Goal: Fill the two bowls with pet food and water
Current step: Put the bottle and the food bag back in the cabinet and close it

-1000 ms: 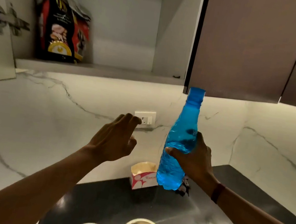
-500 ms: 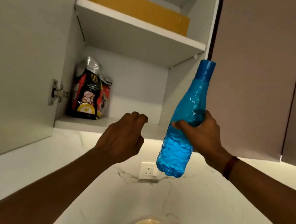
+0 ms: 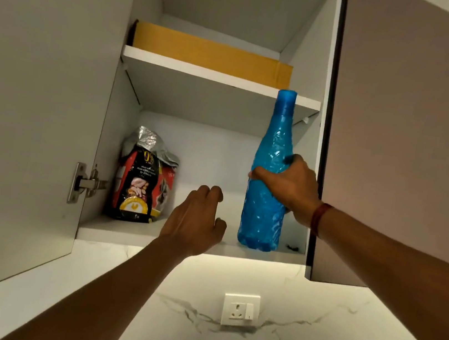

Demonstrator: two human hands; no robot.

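Note:
My right hand (image 3: 287, 186) grips a blue plastic bottle (image 3: 264, 205) around its middle and holds it upright at the right end of the lower cabinet shelf (image 3: 192, 242), its base at the shelf's front edge. A black and red pet food bag (image 3: 142, 183) with a crumpled silver top stands at the left of the same shelf. My left hand (image 3: 195, 218) hovers in front of the shelf between bag and bottle, fingers loosely curled, holding nothing. The two bowls are out of view.
The cabinet door (image 3: 31, 112) stands open at the left with a metal hinge (image 3: 84, 184). A yellow cardboard box (image 3: 211, 54) lies on the upper shelf. A closed brown cabinet door (image 3: 397, 137) is to the right. A wall socket (image 3: 240, 310) sits on the marble wall below.
My view has tilted up from the counter and bowls to the cabinet. My right hand has raised the bottle up to the lower shelf. My left hand rose with it.

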